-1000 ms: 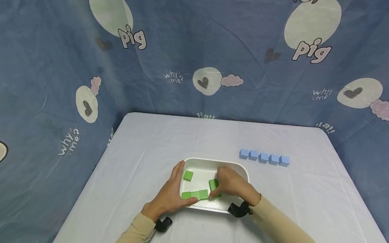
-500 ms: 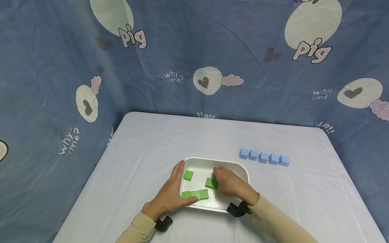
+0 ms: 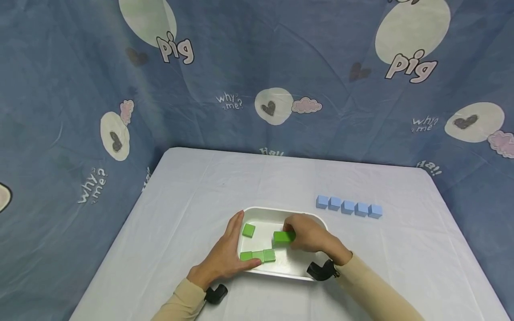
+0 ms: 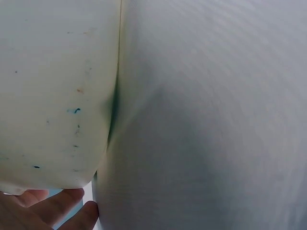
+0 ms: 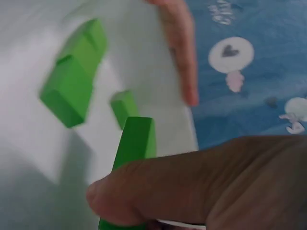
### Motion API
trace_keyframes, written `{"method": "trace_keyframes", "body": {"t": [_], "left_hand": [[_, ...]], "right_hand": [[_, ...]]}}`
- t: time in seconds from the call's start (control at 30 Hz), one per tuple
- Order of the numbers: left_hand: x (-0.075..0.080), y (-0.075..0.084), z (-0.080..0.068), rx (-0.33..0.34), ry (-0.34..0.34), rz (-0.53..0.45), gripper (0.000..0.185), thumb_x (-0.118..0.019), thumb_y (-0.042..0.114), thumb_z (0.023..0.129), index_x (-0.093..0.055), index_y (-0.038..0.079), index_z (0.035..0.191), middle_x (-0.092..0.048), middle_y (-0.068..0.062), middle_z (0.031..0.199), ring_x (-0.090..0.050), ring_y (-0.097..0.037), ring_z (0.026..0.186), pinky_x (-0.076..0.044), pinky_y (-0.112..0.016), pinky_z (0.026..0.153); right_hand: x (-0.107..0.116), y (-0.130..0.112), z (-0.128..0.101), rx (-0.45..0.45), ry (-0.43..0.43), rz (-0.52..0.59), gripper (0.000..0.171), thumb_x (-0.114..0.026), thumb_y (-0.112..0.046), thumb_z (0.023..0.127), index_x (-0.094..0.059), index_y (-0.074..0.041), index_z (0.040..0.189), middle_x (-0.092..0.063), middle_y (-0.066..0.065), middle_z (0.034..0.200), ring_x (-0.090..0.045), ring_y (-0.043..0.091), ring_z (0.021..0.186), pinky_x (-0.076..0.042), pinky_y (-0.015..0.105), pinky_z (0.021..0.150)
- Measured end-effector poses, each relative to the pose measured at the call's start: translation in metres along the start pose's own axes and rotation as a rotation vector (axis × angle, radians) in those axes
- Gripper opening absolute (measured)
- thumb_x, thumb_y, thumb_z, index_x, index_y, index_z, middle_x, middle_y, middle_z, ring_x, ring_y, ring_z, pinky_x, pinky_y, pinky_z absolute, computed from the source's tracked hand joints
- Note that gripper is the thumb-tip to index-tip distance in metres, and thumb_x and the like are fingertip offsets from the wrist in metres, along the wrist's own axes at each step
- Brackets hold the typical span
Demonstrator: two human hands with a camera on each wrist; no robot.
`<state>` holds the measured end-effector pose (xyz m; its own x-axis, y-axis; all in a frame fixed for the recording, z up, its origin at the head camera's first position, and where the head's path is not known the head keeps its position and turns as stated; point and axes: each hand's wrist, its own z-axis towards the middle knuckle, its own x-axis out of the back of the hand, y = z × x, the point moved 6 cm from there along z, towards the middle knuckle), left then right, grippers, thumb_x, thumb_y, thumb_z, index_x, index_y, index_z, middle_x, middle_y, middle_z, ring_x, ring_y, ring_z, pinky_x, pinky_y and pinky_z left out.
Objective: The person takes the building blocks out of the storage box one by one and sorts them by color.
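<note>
A white tray point(image 3: 309, 217) sits on the table near me. My right hand point(image 3: 307, 235) pinches a green block point(image 3: 283, 236) and holds it above the tray floor; in the right wrist view that green block point(image 5: 134, 143) sits under my thumb. A row of three green blocks point(image 3: 258, 256) lies along the tray's near left side, and a single green block point(image 3: 248, 230) lies further back. My left hand point(image 3: 225, 256) grips the tray's left rim, its thumb by the row. The left wrist view shows only the tray's outer wall point(image 4: 53, 96) and my fingertips point(image 4: 53, 211).
Several light blue blocks point(image 3: 348, 207) stand in a row on the white tablecloth point(image 3: 192, 191), right of and behind the tray. A blue patterned curtain point(image 3: 257, 71) closes off the table's back and sides.
My right hand has lifted a green block off the tray floor and moved it up and slightly back. The left hand and the row of three stayed put.
</note>
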<state>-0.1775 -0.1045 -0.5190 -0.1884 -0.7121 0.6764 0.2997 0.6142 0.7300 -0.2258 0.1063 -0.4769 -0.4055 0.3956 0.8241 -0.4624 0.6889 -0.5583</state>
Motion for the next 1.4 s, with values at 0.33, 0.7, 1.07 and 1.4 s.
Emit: {"method": "trace_keyframes", "body": {"t": [0.33,0.7,1.07,1.4], "left_hand": [[0.0,0.0,0.0,-0.004,-0.004,0.005,0.134,-0.09,0.052,0.069,-0.007,0.008,0.164,-0.012,-0.006,0.168,-0.045,-0.035,0.136,-0.042,-0.052,0.108],[-0.001,-0.002,-0.001,-0.003,0.007,0.013,0.134,-0.089,0.055,0.068,-0.007,0.01,0.165,-0.013,-0.005,0.168,-0.046,-0.036,0.135,-0.043,-0.053,0.107],[0.0,0.0,0.0,0.0,0.006,0.022,0.135,-0.089,0.055,0.068,-0.006,0.01,0.165,-0.012,-0.007,0.168,-0.046,-0.038,0.135,-0.043,-0.054,0.107],[-0.001,0.0,0.0,0.002,-0.001,0.021,0.135,-0.089,0.055,0.069,-0.006,0.009,0.164,-0.012,-0.007,0.168,-0.045,-0.037,0.136,-0.042,-0.053,0.108]], "right_hand": [[0.041,0.009,-0.012,-0.055,0.064,0.121,0.027,-0.078,0.006,0.071,-0.071,-0.007,0.093,-0.062,-0.003,0.082,-0.055,0.014,0.074,-0.049,0.032,0.067],[0.067,0.028,-0.023,-0.138,0.144,0.098,0.025,-0.078,0.005,0.076,-0.072,-0.004,0.098,-0.064,0.001,0.086,-0.057,0.017,0.077,-0.05,0.035,0.069],[0.089,0.054,-0.039,-0.17,0.278,0.068,0.028,-0.077,0.004,0.078,-0.072,0.002,0.105,-0.062,0.006,0.088,-0.054,0.024,0.079,-0.046,0.036,0.066],[0.086,0.079,-0.051,-0.221,0.327,0.033,0.03,-0.073,0.005,0.079,-0.071,0.007,0.109,-0.063,0.011,0.092,-0.054,0.025,0.08,-0.048,0.04,0.07]]}}
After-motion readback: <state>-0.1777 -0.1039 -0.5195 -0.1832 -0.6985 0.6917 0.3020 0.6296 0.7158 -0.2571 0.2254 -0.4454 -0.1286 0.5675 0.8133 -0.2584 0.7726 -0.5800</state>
